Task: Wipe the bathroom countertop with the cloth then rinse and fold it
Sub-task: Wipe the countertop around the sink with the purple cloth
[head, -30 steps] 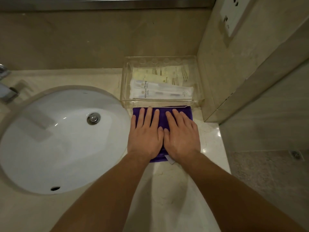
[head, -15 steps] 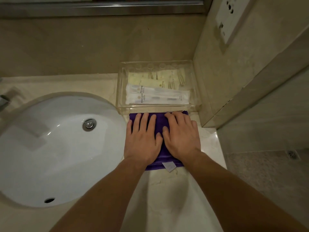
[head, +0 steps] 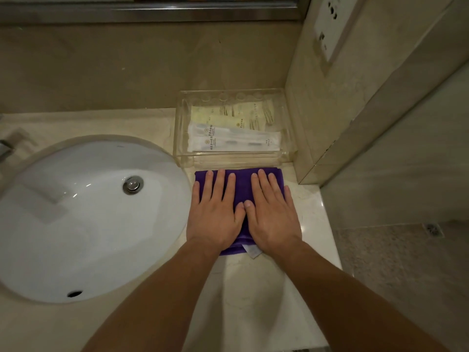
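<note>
A folded purple cloth [head: 242, 189] lies flat on the beige marble countertop [head: 253, 288], right of the sink and just in front of a clear tray. A white label [head: 251, 250] sticks out at its near edge. My left hand [head: 215, 212] rests palm down on the cloth's left half, fingers spread. My right hand [head: 272, 212] lies palm down on the right half, its thumb touching the left thumb. Both hands press flat on the cloth and grip nothing. Most of the cloth is hidden under them.
A white oval sink [head: 83, 219] with a metal drain plug [head: 133, 185] fills the left. A clear plastic tray [head: 182, 138] of wrapped toiletries stands behind the cloth. A wall with a socket plate [head: 330, 29] rises at the right; the counter edge drops to the floor [head: 406, 275].
The view has tilted a little, so everything sits lower in frame. My hands stay flat on the cloth and have slid slightly forward and apart; the label now shows at the near edge.
</note>
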`<action>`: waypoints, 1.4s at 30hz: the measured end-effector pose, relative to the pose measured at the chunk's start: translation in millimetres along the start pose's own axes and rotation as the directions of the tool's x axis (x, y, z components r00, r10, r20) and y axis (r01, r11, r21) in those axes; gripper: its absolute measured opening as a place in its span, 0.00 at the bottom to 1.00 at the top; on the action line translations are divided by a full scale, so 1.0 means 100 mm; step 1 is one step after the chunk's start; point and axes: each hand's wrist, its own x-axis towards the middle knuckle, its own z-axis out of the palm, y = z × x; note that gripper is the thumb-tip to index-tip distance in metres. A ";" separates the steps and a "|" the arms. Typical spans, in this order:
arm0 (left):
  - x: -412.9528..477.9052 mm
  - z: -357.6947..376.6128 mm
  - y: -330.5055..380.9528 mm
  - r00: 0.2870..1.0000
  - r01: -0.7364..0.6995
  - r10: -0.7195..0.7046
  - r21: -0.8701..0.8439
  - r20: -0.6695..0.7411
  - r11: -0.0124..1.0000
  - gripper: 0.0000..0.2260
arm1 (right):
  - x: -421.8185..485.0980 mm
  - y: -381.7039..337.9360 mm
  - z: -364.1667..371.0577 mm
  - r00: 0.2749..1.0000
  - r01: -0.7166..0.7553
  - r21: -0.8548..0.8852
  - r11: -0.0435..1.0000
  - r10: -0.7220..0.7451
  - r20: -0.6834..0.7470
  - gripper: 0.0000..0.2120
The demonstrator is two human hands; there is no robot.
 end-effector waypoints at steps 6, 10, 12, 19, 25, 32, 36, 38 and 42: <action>-0.31 0.05 0.07 0.999 -0.032 0.032 0.008 0.001 0.999 0.29 | -0.36 -0.03 0.07 0.999 -0.037 -0.041 0.998 0.037 0.001 0.33; -0.59 0.10 0.13 0.999 -0.048 0.048 0.000 -0.008 0.999 0.30 | -0.66 -0.06 0.11 0.999 -0.043 -0.045 0.998 0.043 -0.002 0.33; -0.74 0.12 0.16 0.999 -0.045 0.045 -0.009 -0.002 0.999 0.30 | -0.81 -0.06 0.13 0.999 -0.041 -0.030 0.999 0.041 0.003 0.32; -1.23 0.18 0.28 0.999 -0.049 0.049 -0.015 -0.008 0.999 0.33 | -1.32 -0.06 0.21 0.999 -0.041 0.002 0.999 0.041 0.002 0.28; -1.56 0.25 0.35 0.999 -0.047 0.047 -0.019 -0.019 0.999 0.32 | -1.65 -0.06 0.29 0.999 -0.040 0.015 0.999 0.040 -0.016 0.28; -1.86 0.32 0.48 0.999 -0.045 0.045 -0.029 -0.012 0.999 0.33 | -2.01 -0.03 0.36 0.998 -0.057 0.023 0.998 0.057 -0.007 0.29; -1.93 0.36 0.59 0.999 -0.043 0.043 -0.033 -0.017 0.999 0.31 | -2.13 0.05 0.34 0.998 -0.069 -0.010 0.998 0.069 -0.003 0.30; -1.93 0.37 0.65 0.999 -0.044 0.044 -0.035 -0.013 0.998 0.31 | -2.15 0.10 0.32 0.997 -0.072 -0.029 0.997 0.072 -0.001 0.29; -1.89 0.37 0.82 1.000 -0.025 0.026 -0.038 0.007 0.999 0.31 | -2.14 0.22 0.24 0.997 -0.074 -0.064 0.995 0.076 0.029 0.31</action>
